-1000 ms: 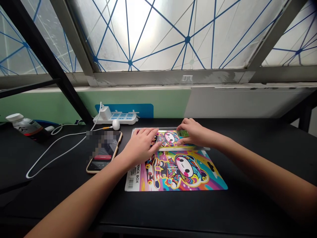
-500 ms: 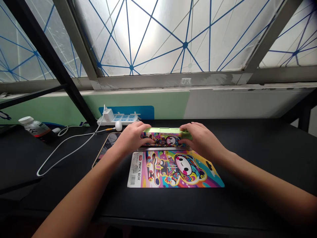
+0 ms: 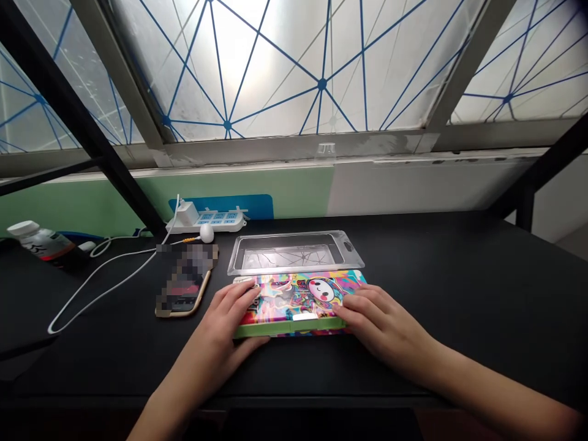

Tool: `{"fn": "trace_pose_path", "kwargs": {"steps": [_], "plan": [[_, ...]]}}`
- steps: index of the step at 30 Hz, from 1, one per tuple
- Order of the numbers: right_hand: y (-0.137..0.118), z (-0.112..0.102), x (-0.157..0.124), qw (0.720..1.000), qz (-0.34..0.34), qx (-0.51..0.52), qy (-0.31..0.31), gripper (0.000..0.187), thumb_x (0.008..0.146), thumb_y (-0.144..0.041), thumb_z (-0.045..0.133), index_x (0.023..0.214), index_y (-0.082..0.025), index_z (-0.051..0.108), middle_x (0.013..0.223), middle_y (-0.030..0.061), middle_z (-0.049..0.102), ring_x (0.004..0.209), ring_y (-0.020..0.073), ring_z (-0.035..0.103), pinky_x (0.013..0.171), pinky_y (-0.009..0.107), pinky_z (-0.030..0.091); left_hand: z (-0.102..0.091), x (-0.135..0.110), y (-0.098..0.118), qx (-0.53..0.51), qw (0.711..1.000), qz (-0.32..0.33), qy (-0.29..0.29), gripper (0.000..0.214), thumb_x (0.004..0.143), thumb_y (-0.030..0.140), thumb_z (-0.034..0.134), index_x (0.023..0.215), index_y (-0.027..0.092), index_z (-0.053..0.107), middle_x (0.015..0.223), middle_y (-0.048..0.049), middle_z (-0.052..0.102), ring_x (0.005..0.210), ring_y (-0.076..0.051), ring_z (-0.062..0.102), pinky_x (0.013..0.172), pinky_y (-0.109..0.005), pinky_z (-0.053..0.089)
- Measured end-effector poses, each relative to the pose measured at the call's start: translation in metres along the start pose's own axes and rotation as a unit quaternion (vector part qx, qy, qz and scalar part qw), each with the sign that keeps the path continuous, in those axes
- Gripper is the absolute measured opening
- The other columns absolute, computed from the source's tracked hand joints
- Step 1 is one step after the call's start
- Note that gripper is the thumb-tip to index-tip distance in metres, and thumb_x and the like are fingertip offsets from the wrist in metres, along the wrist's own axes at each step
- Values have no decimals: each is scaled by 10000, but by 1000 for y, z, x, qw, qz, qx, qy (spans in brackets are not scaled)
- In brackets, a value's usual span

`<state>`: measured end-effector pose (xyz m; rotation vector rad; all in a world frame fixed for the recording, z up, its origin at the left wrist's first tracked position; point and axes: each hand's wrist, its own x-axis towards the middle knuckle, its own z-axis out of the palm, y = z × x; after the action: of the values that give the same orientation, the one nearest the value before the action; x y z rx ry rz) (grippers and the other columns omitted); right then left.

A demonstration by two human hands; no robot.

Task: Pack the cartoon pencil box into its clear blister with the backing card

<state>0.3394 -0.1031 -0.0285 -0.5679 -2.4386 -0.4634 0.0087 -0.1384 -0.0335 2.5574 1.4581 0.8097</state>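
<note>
A pencil box [image 3: 287, 329] with a green edge and a colourful cartoon lid lies flat near the middle of the desk. My left hand [image 3: 225, 321] grips its left end, fingers on the lid and thumb along the front side. The right end is held by my right hand [image 3: 383, 318], with curled fingers resting on the lid. Just behind the box sits a clear plastic shell [image 3: 287, 254] with a hang hole at its right. The printed card is largely hidden; colourful print below the front edge may be part of it.
A phone [image 3: 188, 282] lies left of the box. Behind it, a white power strip [image 3: 215, 220] carries a plug and a looping white cable [image 3: 105, 272]. A bottle [image 3: 43, 242] stands tilted in view at far left. Black frame bars [image 3: 87, 122] rise at both sides.
The pencil box has come toward me, from behind the card to over where it lay, with both hands on it. The clear shell and the whole phone now show. The view has shifted right.
</note>
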Motion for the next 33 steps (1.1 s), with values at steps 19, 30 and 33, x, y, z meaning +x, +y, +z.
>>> {"fn": "trace_pose_path", "kwargs": {"steps": [19, 30, 33], "plan": [[32, -14, -9, 905, 281, 300, -113, 497, 826, -475, 785, 1276, -297, 672, 1375, 99, 647, 1268, 302, 609, 1050, 427, 523, 3, -3, -7, -86, 985, -137, -54, 892, 918, 413, 682, 1589, 428, 94, 1591, -91, 399, 1450, -331, 430, 1155, -562, 400], [46, -9, 13, 797, 495, 346, -13, 364, 916, -584, 625, 967, -242, 735, 813, 32, 749, 753, 220, 693, 672, 305, 559, -1, -7, -2, -133, 965, -216, -62, 1136, 863, 379, 752, 1599, 433, -112, 1556, -108, 463, 1427, -342, 471, 1125, -540, 422], [45, -10, 1, 808, 481, 338, -17, 361, 911, -580, 630, 959, -240, 743, 845, 54, 761, 761, 233, 712, 670, 317, 586, -4, -5, -1, -137, 966, -209, -61, 1096, 850, 389, 765, 1608, 424, -25, 1544, -112, 479, 1412, -346, 489, 1117, -542, 437]]}}
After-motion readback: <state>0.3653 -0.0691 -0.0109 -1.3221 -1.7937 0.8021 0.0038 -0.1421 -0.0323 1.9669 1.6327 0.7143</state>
